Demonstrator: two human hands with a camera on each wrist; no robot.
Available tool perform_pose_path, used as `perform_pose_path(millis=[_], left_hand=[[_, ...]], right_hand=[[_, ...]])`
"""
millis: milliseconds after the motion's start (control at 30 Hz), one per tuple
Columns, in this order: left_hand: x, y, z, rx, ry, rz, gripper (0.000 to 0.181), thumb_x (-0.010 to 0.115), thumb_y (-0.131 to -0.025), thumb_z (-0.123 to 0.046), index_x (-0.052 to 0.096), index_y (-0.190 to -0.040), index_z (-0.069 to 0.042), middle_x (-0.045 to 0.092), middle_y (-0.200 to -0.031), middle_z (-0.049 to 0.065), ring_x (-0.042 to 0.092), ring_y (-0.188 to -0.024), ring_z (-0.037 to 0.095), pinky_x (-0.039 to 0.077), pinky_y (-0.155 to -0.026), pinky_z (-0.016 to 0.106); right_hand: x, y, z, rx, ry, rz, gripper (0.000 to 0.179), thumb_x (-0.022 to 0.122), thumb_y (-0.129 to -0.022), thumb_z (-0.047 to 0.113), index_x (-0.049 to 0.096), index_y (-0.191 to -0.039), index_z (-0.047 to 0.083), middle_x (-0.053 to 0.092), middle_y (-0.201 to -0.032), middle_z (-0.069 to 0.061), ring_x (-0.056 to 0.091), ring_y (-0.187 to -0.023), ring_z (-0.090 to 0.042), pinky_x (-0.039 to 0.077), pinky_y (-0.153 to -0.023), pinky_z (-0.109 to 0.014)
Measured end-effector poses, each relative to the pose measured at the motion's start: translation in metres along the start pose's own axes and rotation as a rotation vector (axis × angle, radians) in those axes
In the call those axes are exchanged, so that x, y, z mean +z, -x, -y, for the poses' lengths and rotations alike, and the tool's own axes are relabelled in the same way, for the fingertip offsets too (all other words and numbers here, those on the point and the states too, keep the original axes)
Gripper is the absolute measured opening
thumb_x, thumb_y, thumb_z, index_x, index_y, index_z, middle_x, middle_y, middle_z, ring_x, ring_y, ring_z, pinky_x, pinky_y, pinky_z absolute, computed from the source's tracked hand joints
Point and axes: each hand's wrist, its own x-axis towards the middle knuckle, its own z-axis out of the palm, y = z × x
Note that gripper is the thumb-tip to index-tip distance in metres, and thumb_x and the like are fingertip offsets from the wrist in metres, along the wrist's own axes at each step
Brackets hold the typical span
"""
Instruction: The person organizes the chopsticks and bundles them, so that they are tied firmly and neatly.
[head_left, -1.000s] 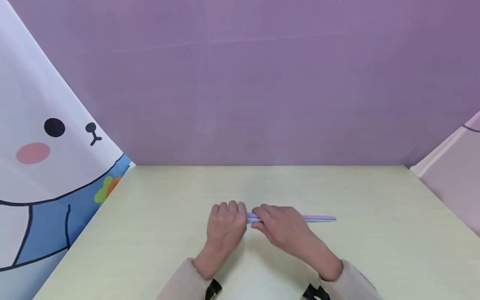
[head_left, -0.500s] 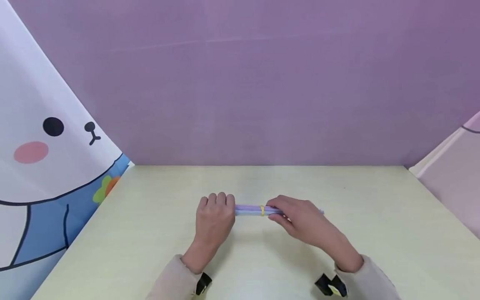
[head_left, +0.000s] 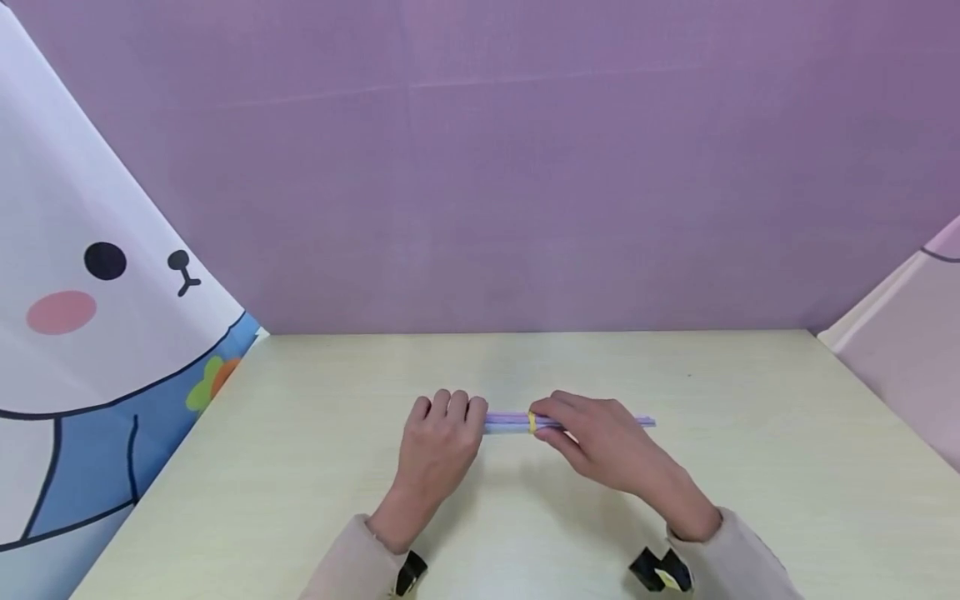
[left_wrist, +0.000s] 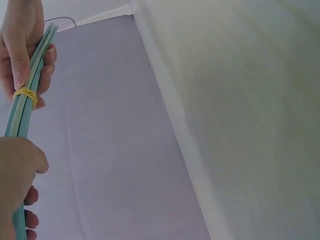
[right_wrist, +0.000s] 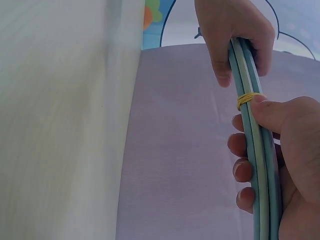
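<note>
A bundle of slim chopsticks [head_left: 507,423] is held level above the table, wrapped by a yellow rubber band [head_left: 532,422]. Around the thicker left end curl the fingers of my left hand [head_left: 441,446], knuckles up. My right hand [head_left: 600,437] holds the bundle right of centre, with its thumb and fingertips at the band. In the right wrist view the right thumb [right_wrist: 270,112] presses against the rubber band [right_wrist: 247,99], while the other fingers wrap behind the chopsticks [right_wrist: 260,165]. The narrow tips [head_left: 647,422] stick out beyond the right hand; the left end is hidden in the left palm.
The pale wooden table [head_left: 300,467] lies beneath both hands, backed by a purple cloth wall [head_left: 525,183]. On the left hangs a cartoon-printed cloth [head_left: 90,350], with a pale cloth [head_left: 915,350] on the right.
My right hand has slid rightward along the bundle, away from the left hand, uncovering the yellow band. In the last half second, the fingertips have come onto the band. The left hand keeps its grip.
</note>
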Motion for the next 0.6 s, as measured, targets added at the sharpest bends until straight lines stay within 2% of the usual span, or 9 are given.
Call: perform_pose_path(millis=[167, 267, 400, 533, 600], left_hand=[[0.0, -0.002, 0.002, 0.015, -0.033, 0.012, 0.031, 0.037, -0.096, -0.005, 0.047, -0.067, -0.011, 0.045, -0.054, 0.001, 0.04, -0.047, 0.014, 0.033, -0.045, 0.024], [0.0, -0.002, 0.005, 0.004, -0.01, 0.024, 0.033, 0.035, -0.097, -0.005, 0.048, -0.067, -0.01, 0.046, -0.054, 0.002, 0.042, -0.047, 0.015, 0.033, -0.045, 0.025], [0.002, -0.001, 0.01, -0.025, 0.017, 0.044, 0.039, 0.03, -0.101, -0.011, 0.049, -0.067, -0.008, 0.049, -0.056, 0.004, 0.045, -0.049, 0.017, 0.034, -0.045, 0.027], [0.003, 0.0, 0.016, -0.047, 0.023, 0.072, 0.045, 0.026, -0.103, -0.017, 0.051, -0.067, -0.007, 0.051, -0.057, 0.005, 0.046, -0.05, 0.018, 0.034, -0.046, 0.027], [0.002, 0.0, 0.018, -0.047, 0.033, 0.094, 0.042, 0.03, -0.102, -0.018, 0.052, -0.068, -0.007, 0.051, -0.058, 0.005, 0.046, -0.051, 0.018, 0.035, -0.047, 0.027]], right_hand=[[-0.004, 0.0, -0.002, 0.017, -0.034, 0.008, 0.013, 0.06, -0.093, 0.027, 0.062, -0.101, 0.018, 0.052, -0.08, 0.013, 0.037, -0.06, 0.004, 0.032, -0.053, -0.012], [-0.01, 0.001, -0.007, 0.083, -0.095, 0.068, 0.018, 0.066, -0.088, 0.025, 0.063, -0.103, 0.016, 0.057, -0.083, 0.013, 0.041, -0.061, 0.003, 0.037, -0.055, -0.014], [-0.02, 0.006, -0.02, 0.186, -0.172, 0.143, 0.017, 0.067, -0.088, 0.024, 0.065, -0.102, 0.016, 0.062, -0.084, 0.012, 0.045, -0.062, 0.003, 0.041, -0.058, -0.018], [-0.028, 0.009, -0.031, 0.245, -0.229, 0.161, 0.015, 0.066, -0.088, 0.022, 0.066, -0.101, 0.015, 0.062, -0.083, 0.013, 0.044, -0.061, 0.002, 0.041, -0.057, -0.019], [-0.03, 0.01, -0.035, 0.248, -0.255, 0.155, 0.014, 0.067, -0.088, 0.021, 0.067, -0.101, 0.015, 0.062, -0.083, 0.013, 0.044, -0.061, 0.001, 0.041, -0.057, -0.02]])
